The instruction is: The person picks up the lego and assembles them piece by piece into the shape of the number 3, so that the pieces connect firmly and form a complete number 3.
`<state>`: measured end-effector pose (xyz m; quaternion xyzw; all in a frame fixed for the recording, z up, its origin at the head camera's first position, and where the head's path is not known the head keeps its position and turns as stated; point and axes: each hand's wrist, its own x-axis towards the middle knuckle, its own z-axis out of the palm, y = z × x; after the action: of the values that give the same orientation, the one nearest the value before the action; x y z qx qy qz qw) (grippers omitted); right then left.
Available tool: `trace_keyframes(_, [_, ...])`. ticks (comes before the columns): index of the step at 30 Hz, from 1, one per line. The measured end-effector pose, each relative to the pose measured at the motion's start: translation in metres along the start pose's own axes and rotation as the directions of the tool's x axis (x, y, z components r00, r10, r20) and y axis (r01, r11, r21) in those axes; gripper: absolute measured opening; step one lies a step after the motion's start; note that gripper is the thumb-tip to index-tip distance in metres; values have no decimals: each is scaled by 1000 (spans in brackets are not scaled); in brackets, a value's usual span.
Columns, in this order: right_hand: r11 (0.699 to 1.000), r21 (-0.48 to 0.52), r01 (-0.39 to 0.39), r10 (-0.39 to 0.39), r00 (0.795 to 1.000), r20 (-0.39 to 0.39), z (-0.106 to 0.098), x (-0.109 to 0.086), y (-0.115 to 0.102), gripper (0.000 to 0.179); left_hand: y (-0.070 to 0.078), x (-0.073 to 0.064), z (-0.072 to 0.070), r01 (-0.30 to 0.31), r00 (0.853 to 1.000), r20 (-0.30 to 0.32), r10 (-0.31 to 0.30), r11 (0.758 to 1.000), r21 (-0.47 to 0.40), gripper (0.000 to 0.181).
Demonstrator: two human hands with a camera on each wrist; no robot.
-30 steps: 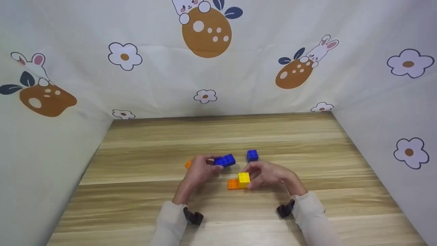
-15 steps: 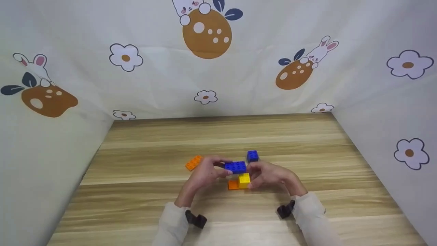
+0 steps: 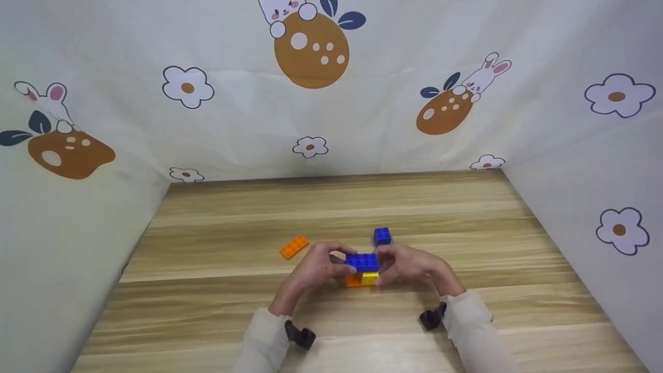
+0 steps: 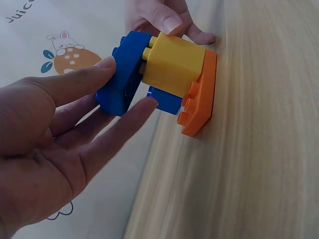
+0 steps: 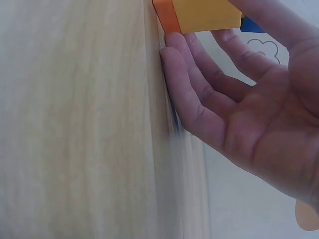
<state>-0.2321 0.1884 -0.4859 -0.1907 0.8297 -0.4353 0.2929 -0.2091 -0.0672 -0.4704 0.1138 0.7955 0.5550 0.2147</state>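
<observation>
Brick [image 3: 365,262], blue and eight-studded, is over the yellow block [image 4: 174,62], perhaps touching.

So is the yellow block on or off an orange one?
On: the yellow block sits on one end of an orange block; studs show at the other.

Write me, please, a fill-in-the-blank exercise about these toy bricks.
The left hand holds a long brick coloured ____.
The right hand grips a cube-shaped brick coloured ____.
Directly beneath it is a flat brick coloured ____.
The loose flat brick lies nearer the ____ hand.
Missing words: blue; yellow; orange; left.
</observation>
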Motion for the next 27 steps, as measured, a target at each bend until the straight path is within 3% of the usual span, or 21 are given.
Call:
trace_keyframes(6, [1000,22,21,-21,1000,5,0,1,1,39,-2,1,0,3,1000,26,-1,998,-58,32])
trace_keyframes(12, [998,42,36,-37,999,10,1,2,1,40,-4,0,3,14,1000,12,-13,996,-91,32])
trace_keyframes(19, [999,8,37,-37,999,4,0,1,1,41,-3,0,6,49,999,-4,-49,997,-67,40])
trace_keyframes(27, [1000,-11,24,-24,1000,4,0,1,0,41,-4,-1,5,39,999,10,-39,999,-36,32])
